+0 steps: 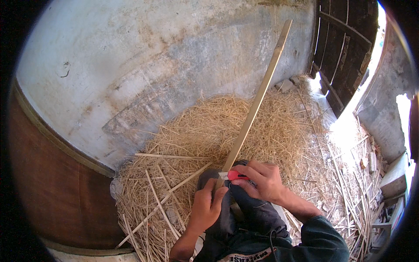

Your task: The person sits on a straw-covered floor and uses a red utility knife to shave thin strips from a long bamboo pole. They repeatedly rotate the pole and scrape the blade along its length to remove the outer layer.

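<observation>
A long pale bamboo strip (255,102) slants from my lap up toward the wall at the upper right. My left hand (206,206) grips its lower end against my dark-trousered knee (227,218). My right hand (261,180) holds a small red-handled knife (237,175), with its blade set at the strip's lower end just above my left thumb. Both hands touch the strip and sit close together.
A heap of thin straw-coloured shavings (205,139) covers the floor ahead, with a few split strips (168,156) lying on it. A stained pale wall (152,65) rises behind. A dark wooden door (345,48) stands at the upper right; more strips (353,196) lie at the right.
</observation>
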A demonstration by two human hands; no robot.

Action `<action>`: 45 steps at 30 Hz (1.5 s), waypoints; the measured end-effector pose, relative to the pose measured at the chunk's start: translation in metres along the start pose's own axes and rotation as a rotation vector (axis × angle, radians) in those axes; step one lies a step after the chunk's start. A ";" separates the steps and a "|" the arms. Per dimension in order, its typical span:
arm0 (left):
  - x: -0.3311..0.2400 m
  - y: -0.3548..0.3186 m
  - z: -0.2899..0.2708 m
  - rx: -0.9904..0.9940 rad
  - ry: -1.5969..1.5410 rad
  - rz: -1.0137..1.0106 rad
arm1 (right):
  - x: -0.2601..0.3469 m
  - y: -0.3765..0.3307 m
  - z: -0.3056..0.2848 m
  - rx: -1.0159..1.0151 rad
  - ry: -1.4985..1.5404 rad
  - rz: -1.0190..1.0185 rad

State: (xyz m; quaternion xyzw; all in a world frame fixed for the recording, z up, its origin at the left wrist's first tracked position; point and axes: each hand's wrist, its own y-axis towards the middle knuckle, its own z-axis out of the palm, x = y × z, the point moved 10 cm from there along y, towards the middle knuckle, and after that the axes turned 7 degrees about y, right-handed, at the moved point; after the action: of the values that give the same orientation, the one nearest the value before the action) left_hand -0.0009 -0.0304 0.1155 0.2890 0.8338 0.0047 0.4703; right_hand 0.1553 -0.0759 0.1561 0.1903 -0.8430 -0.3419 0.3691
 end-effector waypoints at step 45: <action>0.062 -0.034 0.020 0.242 -0.088 -0.248 | -0.113 -0.017 -0.039 -0.241 1.147 0.736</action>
State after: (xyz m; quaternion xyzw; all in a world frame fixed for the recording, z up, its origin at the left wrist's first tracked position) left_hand -0.0257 -0.0336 0.0460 0.2384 0.8362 -0.1665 0.4650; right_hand 0.2598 -0.0393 0.1073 0.0003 -0.4805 -0.1314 0.8671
